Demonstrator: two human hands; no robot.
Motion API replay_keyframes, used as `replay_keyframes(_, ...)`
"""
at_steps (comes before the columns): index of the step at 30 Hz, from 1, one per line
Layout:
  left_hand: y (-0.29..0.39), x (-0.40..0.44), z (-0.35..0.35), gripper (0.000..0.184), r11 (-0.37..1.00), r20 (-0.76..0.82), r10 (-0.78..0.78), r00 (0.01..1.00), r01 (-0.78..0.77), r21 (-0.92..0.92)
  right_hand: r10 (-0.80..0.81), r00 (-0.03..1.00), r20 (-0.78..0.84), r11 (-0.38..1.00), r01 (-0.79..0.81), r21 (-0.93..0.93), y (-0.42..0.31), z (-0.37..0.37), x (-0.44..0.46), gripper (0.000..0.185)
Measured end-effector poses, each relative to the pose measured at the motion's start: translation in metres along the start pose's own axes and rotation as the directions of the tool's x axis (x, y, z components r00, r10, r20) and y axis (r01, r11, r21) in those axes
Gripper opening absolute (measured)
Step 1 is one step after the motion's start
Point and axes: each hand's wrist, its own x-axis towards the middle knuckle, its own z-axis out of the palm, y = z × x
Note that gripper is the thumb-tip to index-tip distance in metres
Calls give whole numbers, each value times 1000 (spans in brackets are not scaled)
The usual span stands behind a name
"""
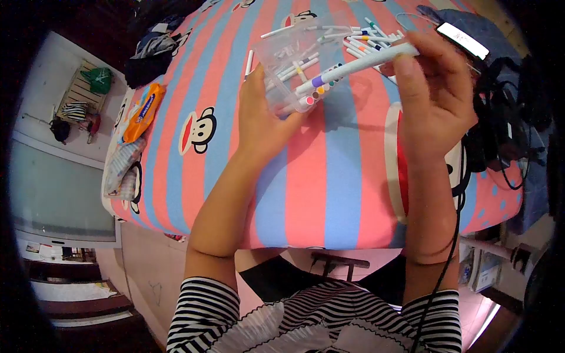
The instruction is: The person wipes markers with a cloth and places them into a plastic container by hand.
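Observation:
My left hand (265, 120) grips a clear plastic box (272, 59) by its near side, tilted above the striped bedsheet. Several white markers with coloured ends lie inside the box. Between the thumb and fingers of my right hand (432, 88) is a white marker with a purple band (359, 66), its banded end over the box's opening. Beyond the box, a loose pile of white markers (368, 42) with coloured bands rests on the sheet. Another white marker (249, 62) lies left of the box.
An orange packet (143, 113) lies on the bed's left side, near dark clothing (147, 62). At the back right is a phone with a lit screen (463, 40). Black cables and a dark bag-like item (500, 126) sit at the right.

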Motion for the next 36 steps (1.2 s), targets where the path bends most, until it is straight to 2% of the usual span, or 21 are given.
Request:
replay_keyframes(3,-3,-1,1,89,1000,-9,5,1000,-5,-6,-53,988,146,998,46,50,0,2,-2,28)
replay_keyframes(6,-2,-2,0,89,1000,-10,8,1000,-8,0,-60,970,234,996,75,-54,-9,11,0,25)
replay_keyframes(9,-5,-2,1,89,1000,-4,23,1000,-23,12,-7,978,209,993,31,-110,-12,21,1,19)
replay_keyframes(12,-3,-2,1,89,999,-10,36,999,-36,12,-131,900,415,922,264,-282,-1,18,0,17)
replay_keyframes(13,-2,-2,1,89,999,-15,38,999,-38,10,-108,899,425,925,247,-289,-1,19,-1,17)
replay_keyframes(15,-4,-3,0,90,998,-16,50,999,-49,26,-60,895,442,928,213,-305,-4,21,-3,16)
replay_keyframes(18,-2,-2,0,91,999,-12,38,999,-38,35,-29,931,363,923,164,-349,-4,17,3,13)
replay_keyframes(21,0,-3,-1,92,1000,-4,5,1000,-5,16,141,969,201,892,-36,-450,-6,7,13,15)
replay_keyframes(24,3,-2,-1,85,999,-21,-39,999,38,-14,306,951,37,776,-227,-589,14,-18,25,20)
replay_keyframes(27,4,-2,-1,82,998,-36,-57,998,56,-29,396,916,63,592,-203,-780,45,-48,29,27)
replay_keyframes(30,10,-1,-3,83,998,-39,-62,997,61,-31,547,836,44,389,-208,-897,62,-56,18,31)
replay_keyframes(34,3,-1,-2,87,997,-19,-43,999,42,-59,637,762,114,253,-67,-965,69,-55,11,32)
replay_keyframes(36,3,-2,-3,89,1000,-32,-20,999,19,-14,685,717,125,201,-21,-979,74,-52,10,31)
